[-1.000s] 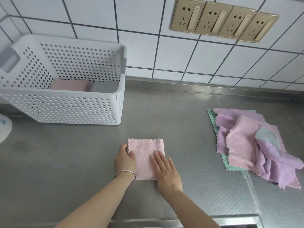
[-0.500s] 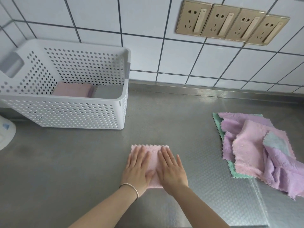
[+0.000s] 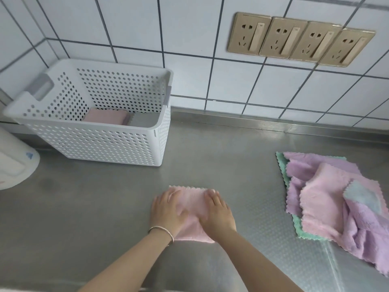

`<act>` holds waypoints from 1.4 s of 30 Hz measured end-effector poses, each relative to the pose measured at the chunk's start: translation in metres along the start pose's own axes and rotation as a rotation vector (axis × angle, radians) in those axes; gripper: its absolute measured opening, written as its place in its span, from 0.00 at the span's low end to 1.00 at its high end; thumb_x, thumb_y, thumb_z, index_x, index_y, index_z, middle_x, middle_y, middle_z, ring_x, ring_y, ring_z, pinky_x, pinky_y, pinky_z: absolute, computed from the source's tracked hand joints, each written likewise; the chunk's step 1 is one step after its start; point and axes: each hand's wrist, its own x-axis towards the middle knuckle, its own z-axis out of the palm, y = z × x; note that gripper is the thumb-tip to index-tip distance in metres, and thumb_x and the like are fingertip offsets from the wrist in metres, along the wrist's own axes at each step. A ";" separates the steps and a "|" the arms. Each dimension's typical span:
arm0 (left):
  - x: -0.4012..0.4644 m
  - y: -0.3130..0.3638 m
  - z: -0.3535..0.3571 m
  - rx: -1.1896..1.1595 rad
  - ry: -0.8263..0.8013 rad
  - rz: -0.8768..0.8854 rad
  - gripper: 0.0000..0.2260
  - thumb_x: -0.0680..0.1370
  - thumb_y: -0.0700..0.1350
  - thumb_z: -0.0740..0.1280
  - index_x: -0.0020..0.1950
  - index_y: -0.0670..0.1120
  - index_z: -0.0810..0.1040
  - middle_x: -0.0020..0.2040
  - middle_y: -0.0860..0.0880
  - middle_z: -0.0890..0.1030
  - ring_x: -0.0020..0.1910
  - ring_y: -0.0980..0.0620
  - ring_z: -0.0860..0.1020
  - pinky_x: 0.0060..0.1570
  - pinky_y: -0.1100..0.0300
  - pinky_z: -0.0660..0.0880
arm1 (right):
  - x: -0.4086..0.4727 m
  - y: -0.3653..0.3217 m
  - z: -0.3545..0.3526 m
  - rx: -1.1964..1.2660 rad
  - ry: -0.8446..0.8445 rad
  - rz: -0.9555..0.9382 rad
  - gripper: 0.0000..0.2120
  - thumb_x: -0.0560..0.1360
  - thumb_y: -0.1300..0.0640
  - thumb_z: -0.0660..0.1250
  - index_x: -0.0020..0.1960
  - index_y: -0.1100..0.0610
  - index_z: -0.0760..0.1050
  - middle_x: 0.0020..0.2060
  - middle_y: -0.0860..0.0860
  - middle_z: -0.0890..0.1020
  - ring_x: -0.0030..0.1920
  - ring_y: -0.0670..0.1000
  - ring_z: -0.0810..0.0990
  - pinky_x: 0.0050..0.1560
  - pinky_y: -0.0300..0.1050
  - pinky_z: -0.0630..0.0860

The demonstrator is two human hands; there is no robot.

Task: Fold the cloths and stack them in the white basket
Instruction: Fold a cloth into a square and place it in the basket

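A folded pink cloth (image 3: 192, 204) lies flat on the steel counter in front of me. My left hand (image 3: 167, 211) presses on its left half and my right hand (image 3: 217, 212) on its right half, fingers spread and pointing away from me. The white perforated basket (image 3: 109, 142) stands at the back left, apart from my hands. Inside it lies a folded pink cloth (image 3: 104, 116) with a grey one (image 3: 143, 120) beside it. A loose pile of pink, purple and green cloths (image 3: 334, 199) lies to the right.
A white round container (image 3: 14, 163) sits at the left edge beside the basket. The tiled wall with a row of gold sockets (image 3: 299, 40) rises behind the counter. A raised seam (image 3: 330, 262) runs across the counter near the pile.
Both hands moved onto the folded cloth and slid toward its far edge, flattening it. The camera view has tilted down a little.
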 end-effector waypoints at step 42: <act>0.194 -0.151 -0.339 -0.183 0.052 -0.203 0.13 0.73 0.42 0.65 0.52 0.56 0.67 0.50 0.51 0.72 0.41 0.52 0.73 0.36 0.61 0.68 | 0.188 -0.310 -0.184 1.016 -0.154 0.071 0.08 0.78 0.60 0.61 0.41 0.59 0.73 0.38 0.54 0.77 0.37 0.50 0.75 0.35 0.40 0.73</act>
